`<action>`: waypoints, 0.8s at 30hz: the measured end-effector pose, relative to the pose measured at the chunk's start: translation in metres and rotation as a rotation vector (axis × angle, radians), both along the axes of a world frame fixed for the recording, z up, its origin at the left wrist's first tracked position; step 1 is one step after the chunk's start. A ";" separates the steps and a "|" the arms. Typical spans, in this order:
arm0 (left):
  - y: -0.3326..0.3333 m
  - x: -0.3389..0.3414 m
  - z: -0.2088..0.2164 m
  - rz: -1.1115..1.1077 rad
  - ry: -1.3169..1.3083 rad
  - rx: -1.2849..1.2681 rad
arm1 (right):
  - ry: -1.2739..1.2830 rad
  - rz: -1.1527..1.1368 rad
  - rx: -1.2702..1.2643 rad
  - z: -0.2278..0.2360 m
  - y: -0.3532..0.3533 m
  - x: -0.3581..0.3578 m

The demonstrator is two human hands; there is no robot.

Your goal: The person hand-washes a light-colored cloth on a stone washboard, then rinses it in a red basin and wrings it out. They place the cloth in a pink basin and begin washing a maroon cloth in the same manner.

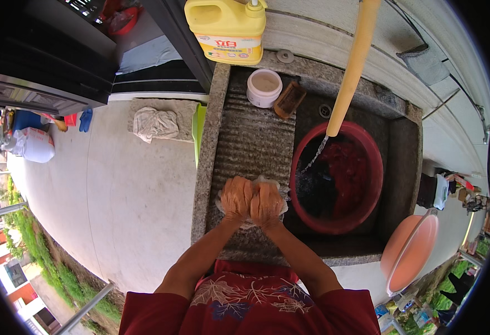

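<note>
Side by side, my left hand (236,198) and my right hand (266,204) are closed on a wet, whitish cloth (283,207), pressing it onto the ribbed stone washboard (254,145). The cloth shows mainly around the edges of my hands; most of it is hidden under them. To the right, a red plastic basin (376,167) stands in the stone sink, holding dark water and a dark red, cloth-like mass (348,167). Water runs into the basin from a yellowish tube (353,67). Beyond my hands, a round white tub (264,88) and a brown scrubbing brush (290,100) rest at the washboard's far end.
A yellow jug (225,33) stands at the sink's far left corner. Along the left side are a green plastic piece (198,131) and a crumpled rag (155,124) on a slab. A pinkish-orange basin (409,251) leans by the sink's near right corner.
</note>
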State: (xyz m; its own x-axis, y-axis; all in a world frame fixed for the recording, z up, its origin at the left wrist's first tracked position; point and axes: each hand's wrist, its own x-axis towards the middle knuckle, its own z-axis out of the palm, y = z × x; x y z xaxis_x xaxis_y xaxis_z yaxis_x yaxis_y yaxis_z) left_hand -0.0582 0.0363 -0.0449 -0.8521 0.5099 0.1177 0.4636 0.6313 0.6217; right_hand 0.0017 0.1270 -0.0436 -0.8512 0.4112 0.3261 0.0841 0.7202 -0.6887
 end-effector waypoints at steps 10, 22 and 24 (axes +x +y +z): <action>0.046 -0.049 0.013 0.332 -0.380 -0.113 | -0.594 -0.170 -0.404 0.026 0.042 -0.054; -0.007 0.068 0.059 0.405 -0.293 0.388 | 0.089 0.011 0.020 0.047 -0.009 0.057; -0.005 0.081 0.042 0.360 -0.004 0.224 | 0.146 0.035 0.148 0.041 -0.010 0.063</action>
State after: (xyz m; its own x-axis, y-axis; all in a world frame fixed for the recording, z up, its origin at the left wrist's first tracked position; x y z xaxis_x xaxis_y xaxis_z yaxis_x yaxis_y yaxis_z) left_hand 0.0224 0.0313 -0.0031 -0.9719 0.1414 0.1883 0.2354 0.6014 0.7635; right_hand 0.0650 0.1175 -0.0031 -0.8032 0.3208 0.5020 -0.0355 0.8153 -0.5780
